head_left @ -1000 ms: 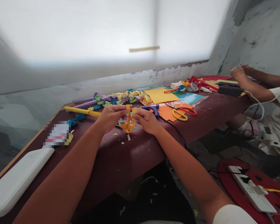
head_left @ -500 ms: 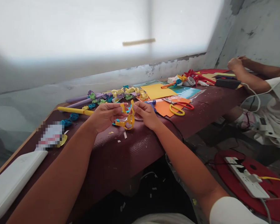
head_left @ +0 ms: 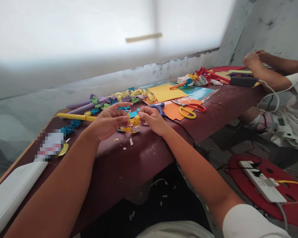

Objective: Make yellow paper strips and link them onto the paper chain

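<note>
My left hand [head_left: 112, 121] pinches one end of a yellow paper strip [head_left: 134, 121], thumb against a finger, the upper finger stretched out. My right hand [head_left: 152, 119] grips the strip's other part close beside it. Beneath the fingers, a lower yellow piece [head_left: 126, 129] with blue bits shows near the tabletop; whether it joins the strip is hard to tell. A blue glue gun [head_left: 158, 107] lies partly hidden behind my right hand. Left of my left hand rests a yellow paper stick [head_left: 75, 116].
Scissors [head_left: 188, 110] lie on orange paper [head_left: 172, 111], beside a yellow sheet [head_left: 166, 93]. Curled paper pieces [head_left: 124, 96] lie behind my hands. A white case [head_left: 17, 185] is at left. Another person's hands [head_left: 253, 59] are at far right. A power strip [head_left: 261, 181] sits on a red stool [head_left: 240, 165].
My hands have come closer around the yellow strip, and its raised loop has folded down between them. My left hand has turned, its upper finger now lifted apart. The view has shifted slightly.
</note>
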Available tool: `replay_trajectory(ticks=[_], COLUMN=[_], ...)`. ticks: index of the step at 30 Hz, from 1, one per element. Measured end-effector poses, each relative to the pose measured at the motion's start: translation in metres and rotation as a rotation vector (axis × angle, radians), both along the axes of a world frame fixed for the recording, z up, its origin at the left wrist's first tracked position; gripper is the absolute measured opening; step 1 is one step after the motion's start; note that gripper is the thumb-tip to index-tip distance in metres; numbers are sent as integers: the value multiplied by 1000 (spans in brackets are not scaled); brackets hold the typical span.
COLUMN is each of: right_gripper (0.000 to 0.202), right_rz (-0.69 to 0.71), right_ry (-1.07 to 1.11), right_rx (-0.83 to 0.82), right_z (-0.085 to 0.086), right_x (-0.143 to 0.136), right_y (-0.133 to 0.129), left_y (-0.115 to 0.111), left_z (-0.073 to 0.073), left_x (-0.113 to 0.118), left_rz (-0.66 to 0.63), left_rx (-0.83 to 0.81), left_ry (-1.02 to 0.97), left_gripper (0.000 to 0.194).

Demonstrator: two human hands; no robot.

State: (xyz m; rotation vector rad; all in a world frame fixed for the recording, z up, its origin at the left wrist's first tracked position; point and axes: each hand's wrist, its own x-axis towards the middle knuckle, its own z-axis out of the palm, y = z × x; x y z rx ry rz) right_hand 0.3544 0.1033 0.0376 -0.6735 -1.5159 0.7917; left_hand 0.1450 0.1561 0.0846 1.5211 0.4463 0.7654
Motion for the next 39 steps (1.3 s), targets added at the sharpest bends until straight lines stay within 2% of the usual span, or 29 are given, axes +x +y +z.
replay_trajectory(ticks=[2,7,15,30,39], right_gripper=[29,26,25,29,29], right_rz=[-28,-74,-117,-158,-202], right_ry=[-45,-158,-274,-343,-375], right_rx=[24,49,56,-16,-17], right_z=[0,1,4,1,0], right_x=[0,-1,-3,-2,-2], right_y=[-1,-4,-6,-4,-2], left_y=[-3,-8,-6,-6,-4], left_z=[2,5,0,2,2], left_x=[0,0,1,1,0], left_rz=[-24,-46,-34,3,70], left_rx=[4,28,97,131,153], left_ry=[16,59,152,224,242], left_gripper=[65,62,54,47,52])
